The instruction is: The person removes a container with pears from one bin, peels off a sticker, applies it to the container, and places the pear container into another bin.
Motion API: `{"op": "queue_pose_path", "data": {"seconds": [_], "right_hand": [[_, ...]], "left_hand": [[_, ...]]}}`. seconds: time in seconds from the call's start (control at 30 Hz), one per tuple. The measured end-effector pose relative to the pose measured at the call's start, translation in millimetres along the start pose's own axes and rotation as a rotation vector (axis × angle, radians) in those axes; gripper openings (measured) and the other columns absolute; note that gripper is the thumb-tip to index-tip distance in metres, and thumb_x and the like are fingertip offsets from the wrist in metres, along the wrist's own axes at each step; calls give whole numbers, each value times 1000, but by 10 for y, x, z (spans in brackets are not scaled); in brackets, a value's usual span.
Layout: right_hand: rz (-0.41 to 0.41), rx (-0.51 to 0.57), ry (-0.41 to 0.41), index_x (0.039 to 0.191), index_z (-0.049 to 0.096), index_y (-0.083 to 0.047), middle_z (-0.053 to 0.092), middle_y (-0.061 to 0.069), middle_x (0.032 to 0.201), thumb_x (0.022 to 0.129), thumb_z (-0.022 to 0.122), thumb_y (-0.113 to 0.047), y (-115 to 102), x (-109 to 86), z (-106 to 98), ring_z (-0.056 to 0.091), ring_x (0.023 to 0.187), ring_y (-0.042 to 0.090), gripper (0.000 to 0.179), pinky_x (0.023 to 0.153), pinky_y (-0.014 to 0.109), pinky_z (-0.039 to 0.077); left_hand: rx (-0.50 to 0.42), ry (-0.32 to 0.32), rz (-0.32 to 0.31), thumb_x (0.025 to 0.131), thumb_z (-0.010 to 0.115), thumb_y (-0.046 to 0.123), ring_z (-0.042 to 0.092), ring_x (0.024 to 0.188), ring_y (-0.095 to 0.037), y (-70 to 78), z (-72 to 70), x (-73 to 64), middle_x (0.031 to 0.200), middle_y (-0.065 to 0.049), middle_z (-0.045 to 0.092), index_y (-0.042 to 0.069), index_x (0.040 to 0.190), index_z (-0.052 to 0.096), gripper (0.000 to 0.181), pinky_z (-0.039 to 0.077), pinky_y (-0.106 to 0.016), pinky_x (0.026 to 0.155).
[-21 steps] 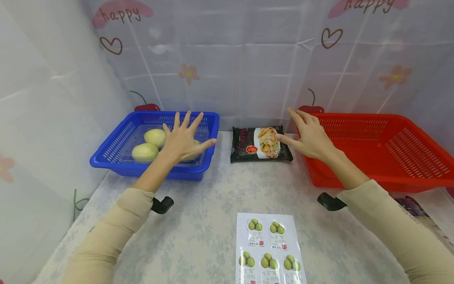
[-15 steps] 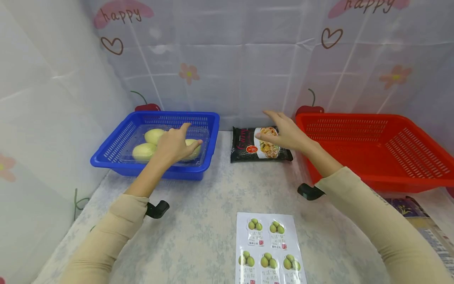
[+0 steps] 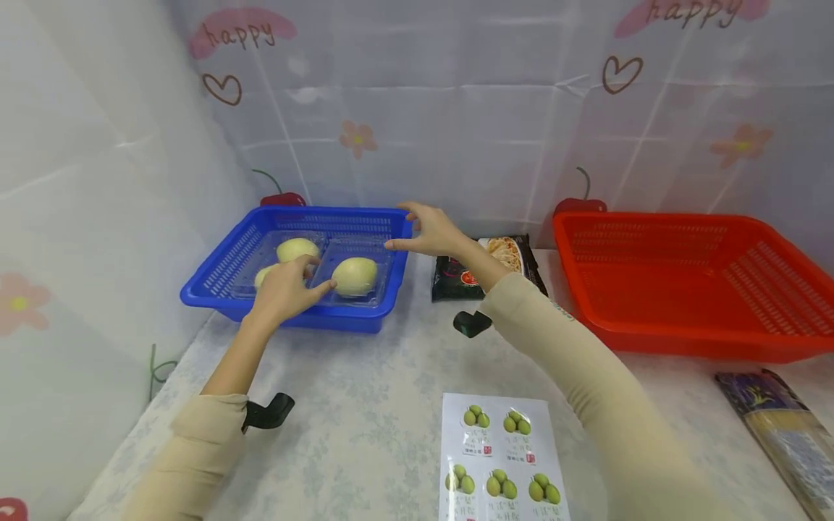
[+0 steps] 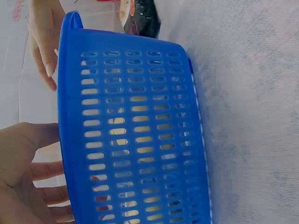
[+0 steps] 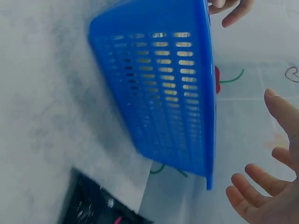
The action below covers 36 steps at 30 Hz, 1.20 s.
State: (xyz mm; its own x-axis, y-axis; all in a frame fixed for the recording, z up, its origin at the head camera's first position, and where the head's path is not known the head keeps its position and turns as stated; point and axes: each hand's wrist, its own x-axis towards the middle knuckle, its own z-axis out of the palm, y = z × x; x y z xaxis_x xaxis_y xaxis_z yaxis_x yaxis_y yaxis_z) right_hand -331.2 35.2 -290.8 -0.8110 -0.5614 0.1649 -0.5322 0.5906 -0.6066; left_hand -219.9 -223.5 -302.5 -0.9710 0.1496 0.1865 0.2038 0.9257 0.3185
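Observation:
Inside the blue basket [image 3: 332, 311] at the left, pale yellow-green round fruits [image 3: 355, 276] lie in clear plastic boxes [image 3: 339, 247]. My left hand [image 3: 280, 293] is over the basket's front left part, its fingers bent down at the fruits and hiding part of one. It looks empty; the basket wall hides its fingertips in the left wrist view. My right hand [image 3: 433, 233] hovers at the basket's right rim with thumb and fingers spread. In the right wrist view, this same right hand [image 5: 266, 196] holds nothing and stands apart from the rim.
A black noodle packet [image 3: 456, 284] lies behind my right forearm. To the right stands a red basket [image 3: 677, 336]. A sheet of fruit stickers [image 3: 502, 456] lies at the front, and another long packet [image 3: 782, 434] at the right edge. A printed curtain [image 3: 495, 130] hangs behind.
My right hand has moved left from beside the red basket, past the noodle packet, to the blue basket's right rim. My left hand has lowered and shifted left, uncovering the right-hand fruit.

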Motion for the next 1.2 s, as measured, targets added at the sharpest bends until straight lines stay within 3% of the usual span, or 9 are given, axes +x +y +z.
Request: {"op": "queue_pose_path", "data": {"seconds": [0.13,0.33,0.53,0.73,1.0,1.2], "right_hand": [[5,19,14,142,39,-9,51,18,131,83,70,-41,-36,206,115,54,114,31,74,90,41,49],[28,-58,-48,138,44,-5,52,17,132,85,67,-41,-81,410,254,52,117,29,68,94,41,46],[59,-157,-150,139,43,-5,47,14,139,86,66,-42,-133,513,358,46,125,28,69,100,40,42],[87,-284,-224,143,38,-6,40,11,146,89,59,-48,-157,600,476,37,134,27,72,108,40,34],[139,-502,-225,146,35,-12,37,13,147,89,47,-63,-194,667,637,31,136,33,78,112,50,22],[203,-563,-229,146,35,-17,38,11,147,88,41,-69,-193,682,674,29,137,35,78,110,63,5]], "left_hand": [[-63,-61,-28,88,66,31,59,101,-43,-52,2,-33,115,-30,59,-7,129,49,59,50,-53,80],[-120,-139,-107,86,68,32,56,104,-45,-65,18,-23,119,-32,56,-7,132,45,64,48,-55,82],[-75,-179,-149,83,72,34,58,101,-42,-37,51,63,116,-29,58,-7,131,47,68,50,-51,79],[-33,-231,-192,80,74,37,53,109,-44,-35,47,120,126,-28,53,-5,133,45,74,47,-55,83],[-17,-239,-214,79,74,38,49,114,-47,-96,54,137,129,-29,50,-6,132,45,75,43,-58,88],[-19,-249,-229,78,75,39,47,115,-48,-119,53,156,130,-30,49,-5,133,44,77,42,-60,90]]}}
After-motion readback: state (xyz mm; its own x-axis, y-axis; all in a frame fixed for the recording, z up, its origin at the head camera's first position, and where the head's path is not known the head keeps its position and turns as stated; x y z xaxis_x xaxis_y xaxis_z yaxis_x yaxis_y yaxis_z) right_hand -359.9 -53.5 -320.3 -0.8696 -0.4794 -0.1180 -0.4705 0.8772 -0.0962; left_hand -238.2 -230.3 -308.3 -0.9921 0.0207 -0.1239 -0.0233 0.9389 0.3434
